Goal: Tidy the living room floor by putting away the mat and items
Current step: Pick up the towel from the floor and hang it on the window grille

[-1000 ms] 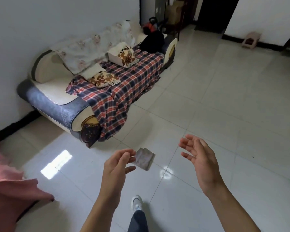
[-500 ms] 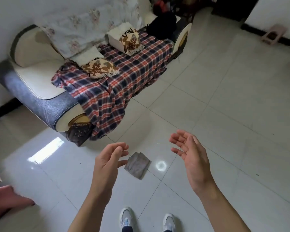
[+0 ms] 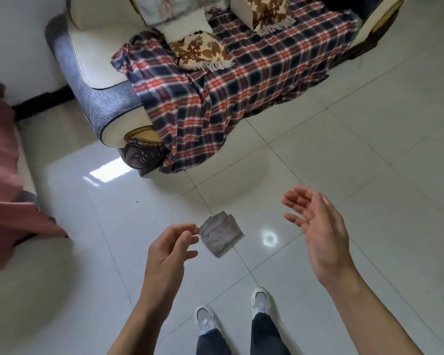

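Note:
A small folded grey cloth [image 3: 221,233] lies flat on the glossy white tile floor [image 3: 344,175], just ahead of my feet. My left hand [image 3: 169,252] hovers above the floor right beside the cloth's left edge, fingers loosely curled, holding nothing. My right hand [image 3: 315,226] is raised to the right of the cloth, palm turned inward with relaxed fingers, also empty. Whether the left fingertips touch the cloth cannot be told.
A sofa [image 3: 98,80] stands at the back, draped with a red and navy plaid blanket [image 3: 241,80] and patterned cushions [image 3: 198,49]. A pink fabric-covered seat [image 3: 5,180] fills the left edge. My white sneakers [image 3: 260,302] stand below the cloth.
The view has tilted down and closer to the floor. Both hands stay spread and empty over the grey cloth, which now sits nearer my feet.

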`<state>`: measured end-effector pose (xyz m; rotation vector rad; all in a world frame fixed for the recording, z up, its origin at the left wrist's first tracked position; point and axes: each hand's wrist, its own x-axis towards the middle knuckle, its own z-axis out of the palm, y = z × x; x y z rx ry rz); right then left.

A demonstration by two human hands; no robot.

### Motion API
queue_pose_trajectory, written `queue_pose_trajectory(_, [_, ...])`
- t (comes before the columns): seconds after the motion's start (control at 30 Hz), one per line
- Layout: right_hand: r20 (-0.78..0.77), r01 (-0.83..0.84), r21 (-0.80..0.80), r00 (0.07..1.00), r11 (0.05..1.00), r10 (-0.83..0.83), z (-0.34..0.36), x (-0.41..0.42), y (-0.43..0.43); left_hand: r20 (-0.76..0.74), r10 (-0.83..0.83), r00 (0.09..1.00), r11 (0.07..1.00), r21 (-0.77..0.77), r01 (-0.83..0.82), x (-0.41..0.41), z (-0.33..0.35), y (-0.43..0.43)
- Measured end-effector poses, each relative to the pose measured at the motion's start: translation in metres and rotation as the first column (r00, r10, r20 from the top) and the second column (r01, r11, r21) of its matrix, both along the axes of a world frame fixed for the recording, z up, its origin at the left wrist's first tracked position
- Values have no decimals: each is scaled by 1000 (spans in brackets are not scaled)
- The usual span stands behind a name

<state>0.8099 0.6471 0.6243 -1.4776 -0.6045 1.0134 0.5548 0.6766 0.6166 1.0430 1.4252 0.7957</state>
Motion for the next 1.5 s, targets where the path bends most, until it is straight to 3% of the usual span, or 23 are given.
queue_pose_trajectory(0.2, [18, -117, -32, 993, 993, 117, -137, 8, 15, -8, 82, 997, 997, 8, -82, 2, -138, 12])
queue_pose_trajectory(0.47, [42, -178, 43, 983, 983, 176, -380, 17, 51, -2, 43, 999, 994, 103, -42, 14, -387, 17])
queue_pose_trajectory(0.73, [234, -295, 93, 935, 951, 267, -574, 30, 88, -15, -49, 999, 980, 194, 51, 24, -594, 34])
queue_pose_trajectory(0.9, [263, -289, 114, 931, 950, 252, -654, 37, 102, -29, -64, 998, 973, 220, 69, 18, -681, 46])
queue_pose_trajectory(1.17, [273, -330, 25, 910, 944, 311, -739, 21, 90, -83, -38, 996, 978, 202, 54, 29, -744, 47])
queue_pose_trajectory(1.23, [313, -397, -44, 866, 917, 390, -757, 14, 82, -188, -72, 980, 971, 210, 111, 33, -757, 45])
queue_pose_trajectory(1.3, [431, -478, -149, 756, 866, 492, -775, 12, 76, -298, -133, 945, 954, 219, 203, 34, -768, 42])
queue_pose_trajectory(1.4, [642, -548, -305, 486, 779, 593, -797, 12, 71, -508, -218, 834, 861, 301, 409, 34, -779, 41])
queue_pose_trajectory(1.5, [722, -600, -407, 249, 688, 645, -806, 16, 71, -678, -265, 686, 749, 303, 589, 37, -783, 37])
